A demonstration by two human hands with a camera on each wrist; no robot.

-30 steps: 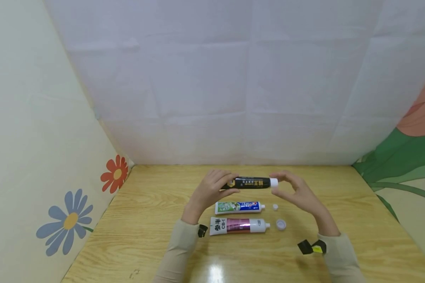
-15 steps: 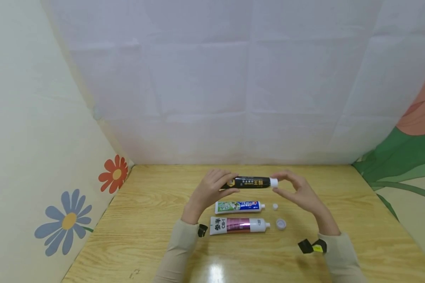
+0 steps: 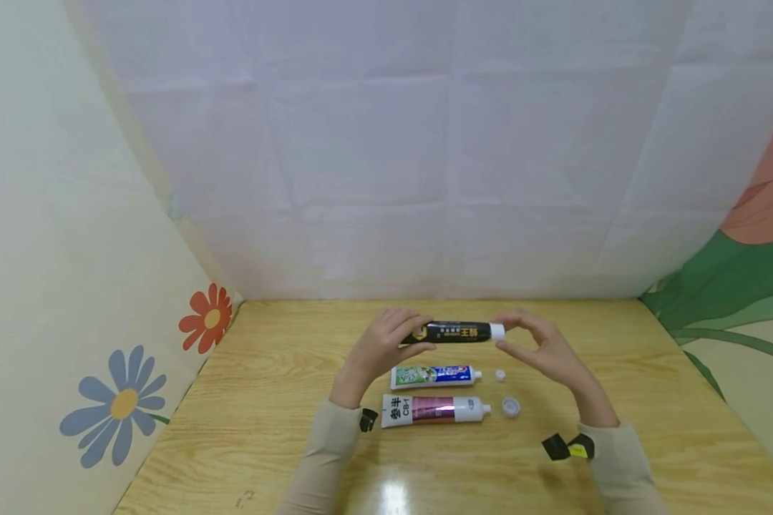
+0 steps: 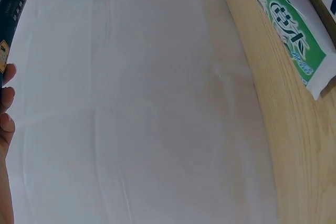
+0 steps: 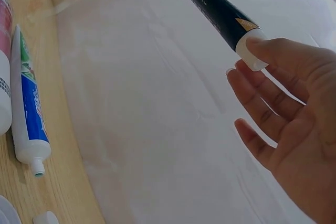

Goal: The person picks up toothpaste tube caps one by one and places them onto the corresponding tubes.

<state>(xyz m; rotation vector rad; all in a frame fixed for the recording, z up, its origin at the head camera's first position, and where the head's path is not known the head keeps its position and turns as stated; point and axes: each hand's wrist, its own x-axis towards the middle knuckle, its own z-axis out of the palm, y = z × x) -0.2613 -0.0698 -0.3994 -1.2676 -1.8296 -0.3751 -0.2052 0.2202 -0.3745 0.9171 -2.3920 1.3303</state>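
Note:
A black toothpaste tube (image 3: pixel 454 332) is held level above the table, its white cap (image 3: pixel 497 332) pointing right. My left hand (image 3: pixel 381 348) grips the tube's tail end, thumb below and fingers over the top. With thumb and fingers, my right hand (image 3: pixel 547 352) pinches the white cap, as the right wrist view also shows. Below them on the table lie a green-and-blue toothpaste tube (image 3: pixel 434 376) and a larger white-and-pink toothpaste tube (image 3: pixel 433 410), both with bare nozzles facing right. Beside the nozzles lie a small white cap (image 3: pixel 500 375) and a bigger white cap (image 3: pixel 511 407).
The wooden table (image 3: pixel 283 429) ends at a white sheet (image 3: pixel 373 179) hanging behind it. Side panels with painted flowers (image 3: pixel 124 404) stand at left and right. A black wrist strap piece (image 3: pixel 556 447) sticks out near the right sleeve.
Both hands stay nearly in place on the black tube and its cap. The right thumb and fingers shift slightly at the cap. The tubes and caps on the table have not moved.

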